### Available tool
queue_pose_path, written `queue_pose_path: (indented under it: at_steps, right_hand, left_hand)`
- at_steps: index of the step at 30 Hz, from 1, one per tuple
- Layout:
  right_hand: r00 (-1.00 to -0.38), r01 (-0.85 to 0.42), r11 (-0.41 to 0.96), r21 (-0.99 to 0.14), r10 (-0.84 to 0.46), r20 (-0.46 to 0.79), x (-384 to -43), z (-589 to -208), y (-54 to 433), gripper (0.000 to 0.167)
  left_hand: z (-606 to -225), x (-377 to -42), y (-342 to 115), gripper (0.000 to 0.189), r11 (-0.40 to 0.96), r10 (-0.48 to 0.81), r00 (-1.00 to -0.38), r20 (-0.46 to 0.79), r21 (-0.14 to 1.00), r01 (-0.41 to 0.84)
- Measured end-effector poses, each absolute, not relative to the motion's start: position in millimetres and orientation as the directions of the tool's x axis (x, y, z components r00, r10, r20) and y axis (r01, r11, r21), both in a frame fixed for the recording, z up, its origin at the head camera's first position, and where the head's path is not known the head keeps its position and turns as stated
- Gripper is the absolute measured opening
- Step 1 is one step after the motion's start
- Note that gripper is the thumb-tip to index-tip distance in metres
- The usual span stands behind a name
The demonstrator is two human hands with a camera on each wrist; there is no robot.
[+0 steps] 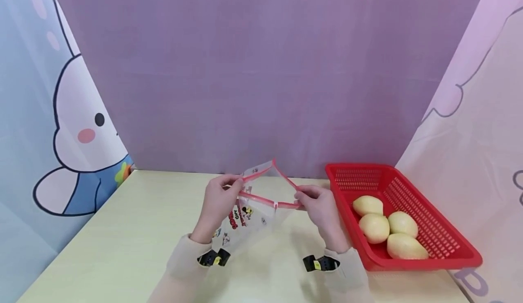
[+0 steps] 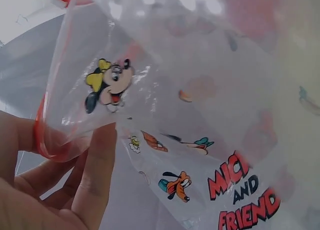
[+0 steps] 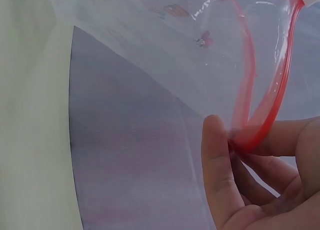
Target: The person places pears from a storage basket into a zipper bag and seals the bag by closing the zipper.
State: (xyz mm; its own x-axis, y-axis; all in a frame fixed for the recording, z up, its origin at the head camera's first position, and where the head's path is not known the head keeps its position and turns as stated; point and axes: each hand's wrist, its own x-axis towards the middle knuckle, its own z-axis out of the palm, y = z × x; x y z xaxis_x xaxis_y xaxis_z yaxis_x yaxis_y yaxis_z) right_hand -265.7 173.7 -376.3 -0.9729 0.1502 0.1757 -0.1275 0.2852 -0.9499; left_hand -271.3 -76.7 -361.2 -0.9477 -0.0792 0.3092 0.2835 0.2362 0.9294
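Observation:
Both hands hold a clear plastic zip bag [image 1: 255, 221] by its red-edged mouth, which gapes in a diamond shape between them. My left hand [image 1: 220, 201] pinches the left end of the red rim, and my right hand [image 1: 320, 207] pinches the right end. A small white slider [image 1: 275, 205] sits on the near edge. Cartoon figures and red lettering [image 2: 245, 190] are printed on the bag, seen close in the left wrist view. In the right wrist view the red strip [image 3: 280, 89] bends down to the pinching fingers [image 3: 217, 165]. Through the film, nothing shows inside.
A red plastic basket [image 1: 426, 194] with slotted walls stands on the right of the pale yellow table [image 1: 122, 239]. Several pale yellow-green, rounded fruits [image 1: 373, 228] lie in it. A purple cloth [image 1: 261, 76] hangs behind the table, with printed curtains [image 1: 24, 112] at the sides.

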Motion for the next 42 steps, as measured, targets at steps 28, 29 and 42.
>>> queue_pose_path:
  at_steps: [28, 29, 42]
  right_hand:
    - [-0.945, -0.295, 0.762, -0.577, -0.145, 0.293, -224, -324, 201, 0.028]
    - [-0.943, -0.303, 0.781, -0.547, -0.163, 0.290, -221, -321, 203, 0.029]
    - [-0.958, -0.250, 0.932, -0.262, -0.198, 0.208, -212, -301, 257, 0.060]
  left_hand:
    - [-366, -273, -74, 0.023, 0.183, -0.112, -0.950, 0.293, 0.945, 0.270]
    - [-366, -273, -74, 0.023, 0.178, -0.110, -0.950, 0.293, 0.946, 0.271]
    - [-366, -274, -75, 0.022, 0.163, -0.084, -0.951, 0.298, 0.945, 0.282]
